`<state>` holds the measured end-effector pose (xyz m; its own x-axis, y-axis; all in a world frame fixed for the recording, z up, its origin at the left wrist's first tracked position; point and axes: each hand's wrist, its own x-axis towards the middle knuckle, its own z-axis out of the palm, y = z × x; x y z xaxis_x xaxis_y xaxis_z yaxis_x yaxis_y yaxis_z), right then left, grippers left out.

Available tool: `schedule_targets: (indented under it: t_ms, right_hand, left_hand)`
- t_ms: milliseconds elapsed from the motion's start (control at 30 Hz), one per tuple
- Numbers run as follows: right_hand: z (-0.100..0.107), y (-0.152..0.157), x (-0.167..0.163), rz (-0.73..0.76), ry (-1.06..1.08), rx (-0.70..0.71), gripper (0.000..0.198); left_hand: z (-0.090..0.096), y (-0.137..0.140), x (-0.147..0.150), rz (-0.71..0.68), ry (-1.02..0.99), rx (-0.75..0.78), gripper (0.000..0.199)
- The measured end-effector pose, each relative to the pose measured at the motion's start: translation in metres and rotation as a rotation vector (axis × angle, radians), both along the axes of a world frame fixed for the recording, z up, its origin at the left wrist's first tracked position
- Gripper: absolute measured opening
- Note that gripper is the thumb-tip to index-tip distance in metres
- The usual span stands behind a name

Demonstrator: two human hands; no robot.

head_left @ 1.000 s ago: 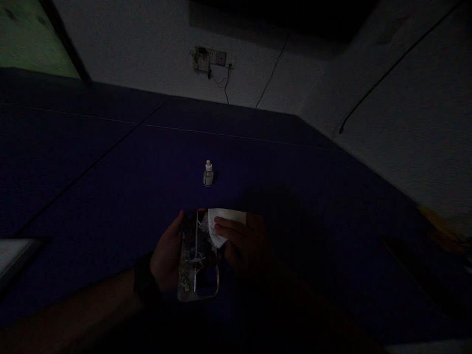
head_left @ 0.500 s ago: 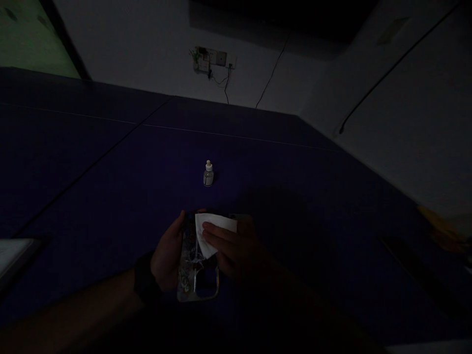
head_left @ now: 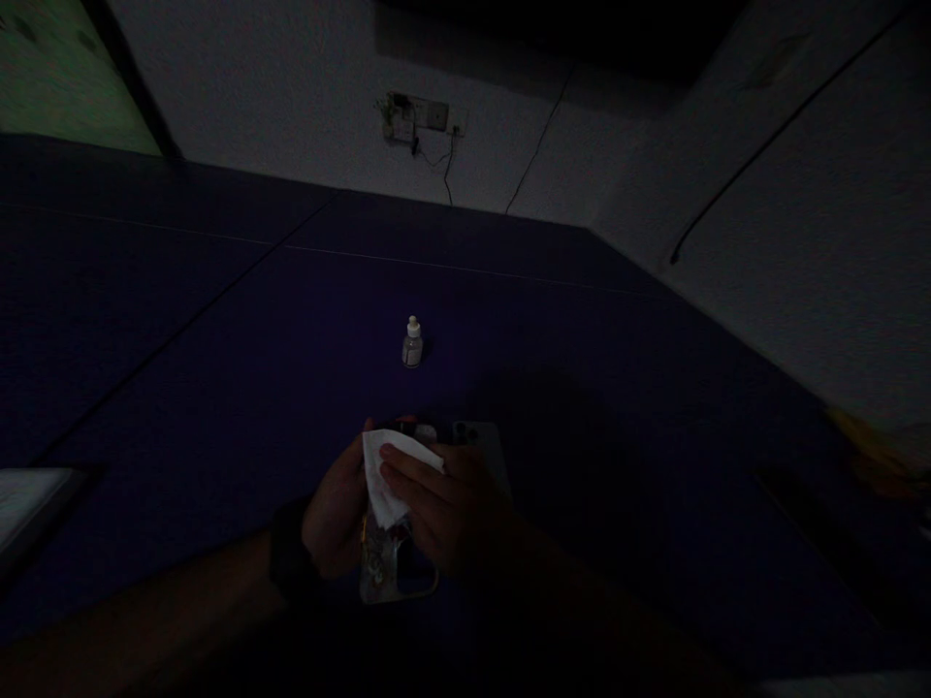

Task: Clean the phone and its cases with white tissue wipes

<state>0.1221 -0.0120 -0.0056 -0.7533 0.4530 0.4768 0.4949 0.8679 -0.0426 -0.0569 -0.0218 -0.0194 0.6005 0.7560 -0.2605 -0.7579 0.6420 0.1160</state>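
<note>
My left hand [head_left: 338, 514] grips a patterned phone case [head_left: 378, 572] by its left side, the large camera cutout towards me. With its fingers stretched over a white cloth or tissue [head_left: 385, 485], my right hand [head_left: 443, 499] presses it flat on the upper part of the case. The cloth and fingers hide much of the case's pattern. Just behind my right hand lies a phone [head_left: 491, 446], its camera lenses up and partly covered by the hand. Beyond the case stands a small clear bottle [head_left: 412, 349] with a white cap, upright on the dark blue surface [head_left: 327, 330].
The room is very dim. At the left edge lies a white box-like object [head_left: 33, 494]. A dark flat object [head_left: 807, 523] and a yellow-orange item [head_left: 869, 446] are at the right. Wall sockets [head_left: 422, 116] with cords are at the back, and a black cable [head_left: 771, 145] hangs on the right wall.
My right hand and the white cloth have slid left across the case. The case has shifted slightly right and towards me, and more of the phone behind my hand now shows.
</note>
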Motion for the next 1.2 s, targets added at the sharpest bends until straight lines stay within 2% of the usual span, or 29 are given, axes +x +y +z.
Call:
schedule_targets:
  t_ms: [100, 200, 300, 400, 500, 567, 633, 700, 800, 900, 1000, 1100, 1200]
  right_hand:
    - [0.0, -0.004, -0.006, 0.032, -0.037, -0.021, 0.05]
    - [0.002, -0.004, 0.002, 0.061, 0.011, -0.006, 0.043]
    - [0.002, 0.0, 0.009, -0.043, 0.126, 0.023, 0.037]
    - [0.003, 0.002, 0.007, -0.132, 0.073, 0.022, 0.04]
    - [0.004, 0.0, 0.001, 0.001, -0.016, 0.022, 0.043]
    - [0.004, -0.001, 0.002, 0.085, 0.016, 0.017, 0.042]
    - [0.004, -0.001, 0.006, 0.084, 0.122, 0.018, 0.036]
    - [0.003, 0.0, 0.009, 0.009, 0.206, 0.028, 0.032]
    - [0.002, 0.0, 0.006, -0.061, 0.133, 0.019, 0.04]
    - [0.001, -0.001, 0.001, 0.033, 0.017, -0.016, 0.048]
    - [0.0, 0.002, 0.008, 0.099, 0.098, -0.017, 0.041]
    - [0.001, 0.01, 0.024, 0.011, 0.233, -0.018, 0.038]
    - [0.002, 0.016, 0.031, -0.152, 0.222, -0.065, 0.042]
  left_hand:
    - [-0.006, -0.001, -0.002, -0.047, -0.041, 0.025, 0.04]
    - [-0.004, -0.001, -0.001, -0.036, -0.01, 0.035, 0.044]
    - [0.003, 0.0, 0.002, 0.046, 0.079, 0.015, 0.042]
    - [0.005, 0.0, 0.004, 0.017, 0.08, -0.008, 0.043]
    - [0.003, 0.0, 0.002, 0.018, 0.032, -0.007, 0.04]
    - [0.002, 0.0, 0.002, 0.013, 0.027, -0.008, 0.042]
    - [0.004, 0.0, 0.002, 0.009, 0.041, -0.012, 0.045]
    - [0.006, 0.0, 0.004, 0.044, 0.077, -0.004, 0.041]
    - [0.007, 0.0, 0.004, 0.081, 0.126, 0.02, 0.034]
    - [0.006, 0.0, 0.003, 0.032, 0.094, 0.007, 0.04]
    - [0.008, 0.0, 0.002, 0.036, 0.067, -0.024, 0.041]
    - [0.015, 0.0, 0.003, 0.067, 0.17, 0.003, 0.044]
    - [0.015, 0.0, 0.004, 0.048, 0.232, 0.045, 0.05]
